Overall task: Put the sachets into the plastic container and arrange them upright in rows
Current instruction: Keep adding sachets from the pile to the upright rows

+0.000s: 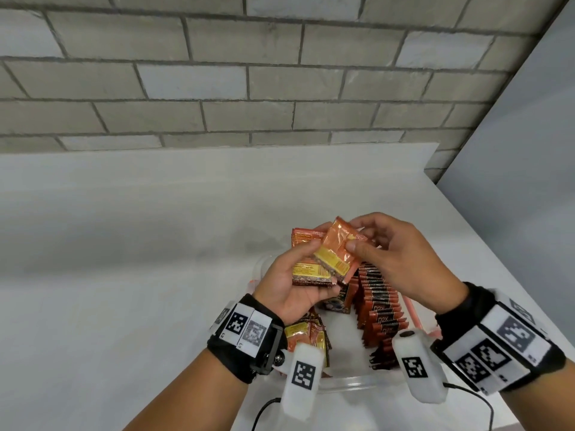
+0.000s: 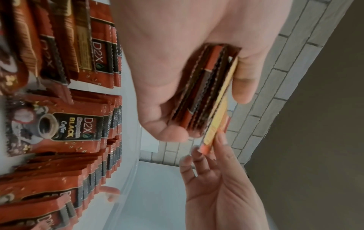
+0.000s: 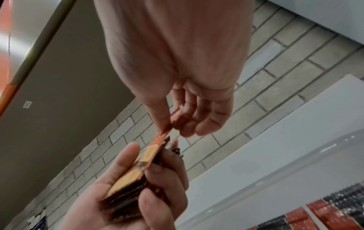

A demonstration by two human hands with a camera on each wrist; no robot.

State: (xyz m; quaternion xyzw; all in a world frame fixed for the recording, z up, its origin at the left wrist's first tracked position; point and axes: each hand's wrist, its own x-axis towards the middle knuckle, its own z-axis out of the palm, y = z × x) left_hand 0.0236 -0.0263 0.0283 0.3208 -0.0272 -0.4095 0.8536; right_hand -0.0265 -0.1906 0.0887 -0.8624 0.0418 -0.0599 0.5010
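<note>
Palm-up left hand grips a stack of orange foil sachets; right hand, at three o'clock, pinches the top orange sachet above the clear plastic container.

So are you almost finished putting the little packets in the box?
Partly. A long row of sachets already stands upright in the container. The left hand grips a stack and the right hand pinches one sachet from it. That stack has yet to go in, and the pile near the left wrist looks untidy, not in a row.
</note>
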